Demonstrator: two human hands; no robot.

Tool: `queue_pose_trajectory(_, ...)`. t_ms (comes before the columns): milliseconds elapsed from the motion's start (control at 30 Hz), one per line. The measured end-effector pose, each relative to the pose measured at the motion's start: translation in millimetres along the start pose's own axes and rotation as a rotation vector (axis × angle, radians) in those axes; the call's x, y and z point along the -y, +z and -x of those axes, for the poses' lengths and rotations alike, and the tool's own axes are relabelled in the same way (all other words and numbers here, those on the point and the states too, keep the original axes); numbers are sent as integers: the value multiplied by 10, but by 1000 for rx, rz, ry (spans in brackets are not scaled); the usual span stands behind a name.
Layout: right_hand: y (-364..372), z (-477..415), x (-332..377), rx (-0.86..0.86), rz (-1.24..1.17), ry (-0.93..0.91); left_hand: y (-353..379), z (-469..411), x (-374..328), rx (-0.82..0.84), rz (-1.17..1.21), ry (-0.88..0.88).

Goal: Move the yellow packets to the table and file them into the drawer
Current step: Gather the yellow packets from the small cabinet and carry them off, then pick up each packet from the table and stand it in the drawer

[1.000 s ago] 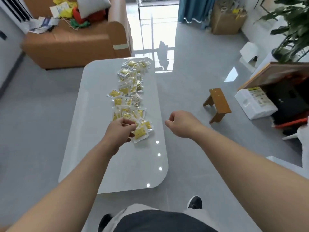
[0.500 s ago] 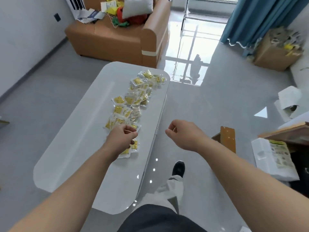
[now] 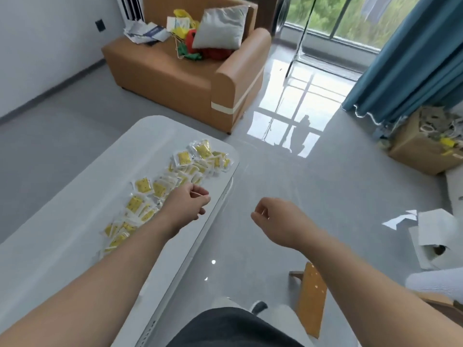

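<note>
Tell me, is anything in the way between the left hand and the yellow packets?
Nothing visible is. The left hand is right over the yellow packets, which lie spread on the white table, and no other thing sits between them. The drawer is not in view, so that path cannot be judged.

A single wide-angle view looks out from the person's head, forward and steeply down along both forearms; the left hand and right hand sit close beneath it near mid-frame, and the person's lap fills the bottom edge. It faces slantwise across the table, which runs below and left of the left hand, toward the sofa and window well beyond both hands; straight lines bow near the frame's edges.
</note>
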State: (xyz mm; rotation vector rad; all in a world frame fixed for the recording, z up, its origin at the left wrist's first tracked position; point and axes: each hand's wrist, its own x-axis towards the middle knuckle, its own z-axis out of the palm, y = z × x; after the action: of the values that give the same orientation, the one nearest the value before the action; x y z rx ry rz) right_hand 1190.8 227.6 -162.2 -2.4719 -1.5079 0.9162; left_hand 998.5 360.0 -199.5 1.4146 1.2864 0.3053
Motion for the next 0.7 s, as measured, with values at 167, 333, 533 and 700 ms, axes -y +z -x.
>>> queue_pose_trajectory(167,-212,-860,-265,134,173,-166,194,-327,-105,-181,77,-81)
queue_pose_trajectory(333,-206,-1591,-292,307,343,-427,385,-428,6,-436,206,-214)
queue_pose_trajectory(533,8,-2115,-337,543,530,-654,990,-380,216,-668,419,-419)
queue_pose_trajectory(700,610,-2364,-460,668,594,-710,1460,-613,717,-714,464,-482)
